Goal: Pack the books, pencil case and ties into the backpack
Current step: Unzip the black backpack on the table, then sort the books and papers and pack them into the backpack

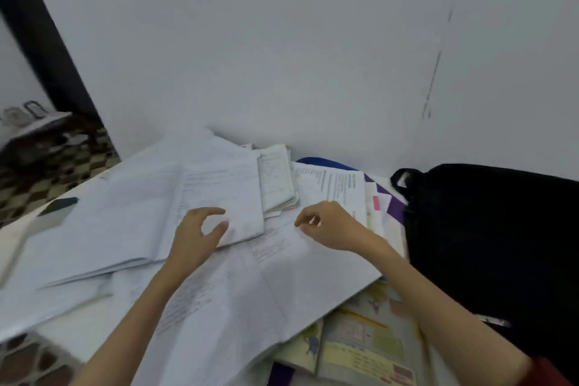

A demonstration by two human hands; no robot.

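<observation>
A black backpack stands at the right of the table against the wall. White papers and booklets cover most of the table. A thick worn booklet lies near the wall. An open colourful book peeks out under the papers at the front. My left hand hovers over a white paper stack with fingers curled apart, holding nothing. My right hand hovers just right of it over a large sheet, fingers loosely bent, also empty. No pencil case or ties can be made out.
A dark flat object lies on the papers at the left. Purple and blue covers show beside the backpack. The white wall runs close behind the table. Patterned floor tiles lie to the left.
</observation>
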